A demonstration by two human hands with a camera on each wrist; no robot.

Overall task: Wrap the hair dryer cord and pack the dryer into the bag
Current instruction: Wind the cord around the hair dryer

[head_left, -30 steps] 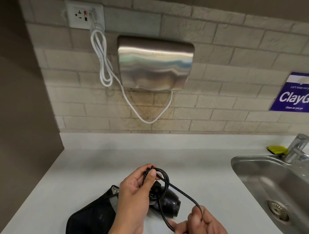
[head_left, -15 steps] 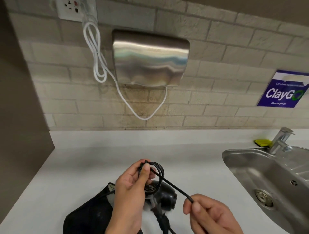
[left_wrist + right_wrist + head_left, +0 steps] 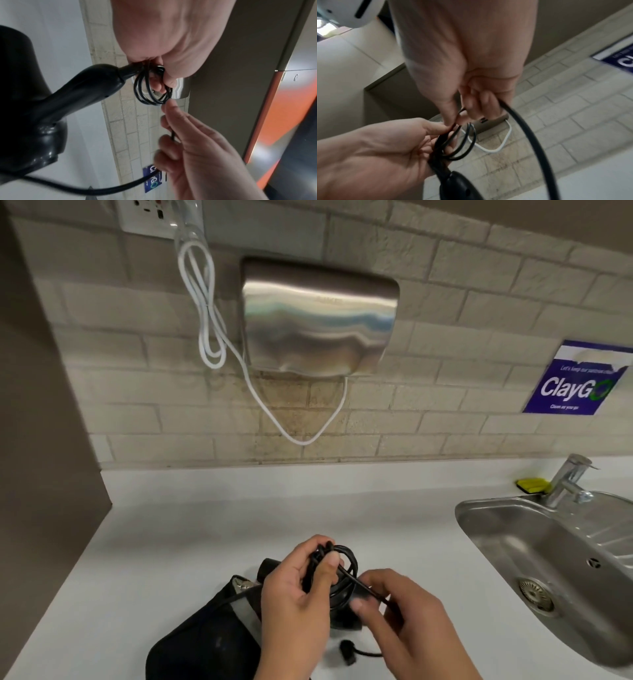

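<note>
Up on the brick wall: one shiny metal hand dryer (image 3: 320, 316), one white cable (image 3: 209, 313) hanging in loops from one wall socket (image 3: 156, 215), and one blue sign (image 3: 577, 380). Off to the right: one steel sink (image 3: 534, 546) with one tap (image 3: 568, 481) and one yellow sponge (image 3: 532, 485) just behind it. All well apart from the hands.

Down low on the white counter (image 3: 191, 542): one black bag (image 3: 205, 642), lying open, partly hidden by the left hand (image 3: 291, 594). Just beside the bag, under both hands: one black hair dryer (image 3: 42, 108), mostly covered in the head view. One plug (image 3: 347, 651) lying on the counter below the hands.

Left hand curled round a small bunch of black cord (image 3: 337, 571) loops, about three or four, thumb pressed on top. Right hand (image 3: 407, 621) pinching the loose bit of cord between thumb and fingertips, close up against the loops.
</note>
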